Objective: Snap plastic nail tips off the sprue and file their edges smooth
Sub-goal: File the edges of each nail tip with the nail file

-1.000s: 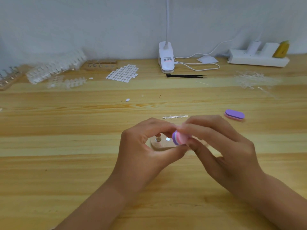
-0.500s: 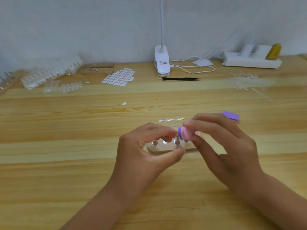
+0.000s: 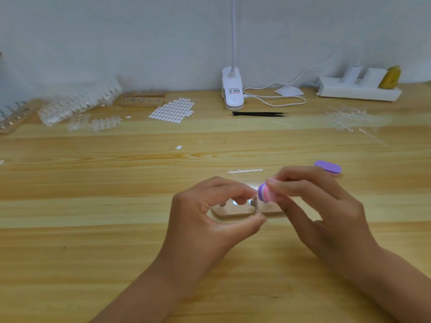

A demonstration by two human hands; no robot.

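As our right hand [image 3: 326, 213], gripping the pink file [image 3: 266, 193], slides rightward off the nail tip [image 3: 255, 205] that our left hand [image 3: 210, 220] pinches, we judge the filing only partway done.

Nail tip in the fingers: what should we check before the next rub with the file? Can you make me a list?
1. Nail tip pinched between thumb and finger of the left hand: ok.
2. Pink-and-purple file block gripped by the right hand: ok.
3. File block touching the tip's edge: cannot tell, too blurred.
4. Tip's edge already smooth: cannot tell, too small.
5. Wooden holder on the table, close behind the hands: ok.
6. Spare purple file on the table beyond the right hand: ok.
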